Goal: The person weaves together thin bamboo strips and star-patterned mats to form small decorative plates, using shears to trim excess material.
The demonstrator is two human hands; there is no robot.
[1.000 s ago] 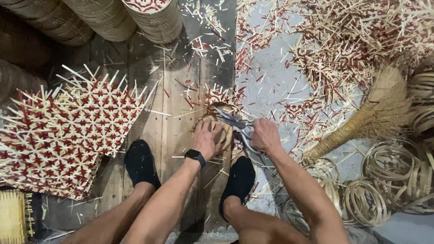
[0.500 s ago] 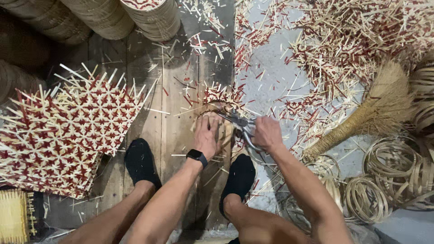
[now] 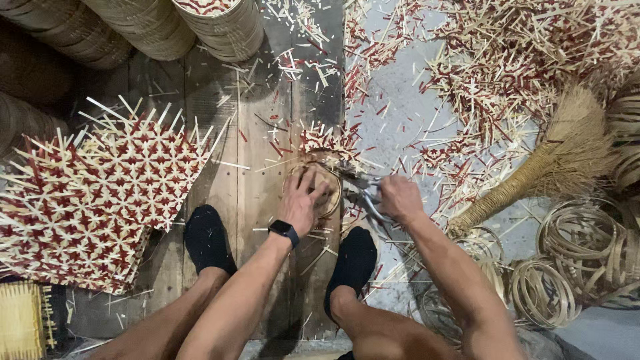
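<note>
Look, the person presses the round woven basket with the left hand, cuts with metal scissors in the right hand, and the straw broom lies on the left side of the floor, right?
Not quite. The head view shows the straw broom lying on the right side. The rest holds: left hand on the round woven basket, metal scissors in the right hand.

Dim, warm indoor light falls unevenly: the grey floor (image 3: 400, 113) at far right is brightest, while the stacked baskets (image 3: 80, 33) at far left sink into shadow. Shadows are soft, with no glare. Detail holds mid-frame; the forearms at the near edge look stretched by wide-angle distortion.
</note>
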